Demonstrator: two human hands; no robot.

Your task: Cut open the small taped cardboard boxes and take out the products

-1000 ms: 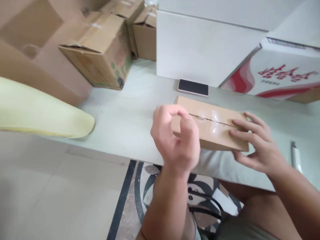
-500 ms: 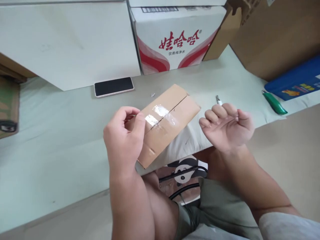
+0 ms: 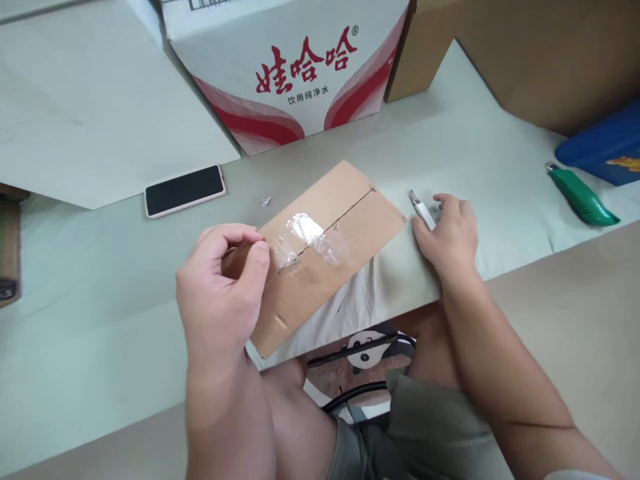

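A brown cardboard box [image 3: 320, 267] lies slantwise at the table's front edge, with clear tape [image 3: 310, 233] across the dark seam on top. My left hand [image 3: 220, 287] is closed at its left end, thumb and forefinger pressed together over the cardboard; the other fingers are hidden. To the right of the box lies a small white utility knife [image 3: 423, 215], its metal tip pointing away from me. My right hand [image 3: 453, 237] is at this knife, thumb by the handle and fingers apart around it.
A phone [image 3: 185, 191] and a small scrap [image 3: 266, 201] lie left of the box. A green cutter [image 3: 583, 197] rests at the right near a blue box [image 3: 603, 147]. A white and red carton [image 3: 300, 73] and a large white box [image 3: 100, 113] stand behind.
My right hand has turned over and come down from loosely curled in the air to the white knife. My left hand stays at the box. The view has shifted.
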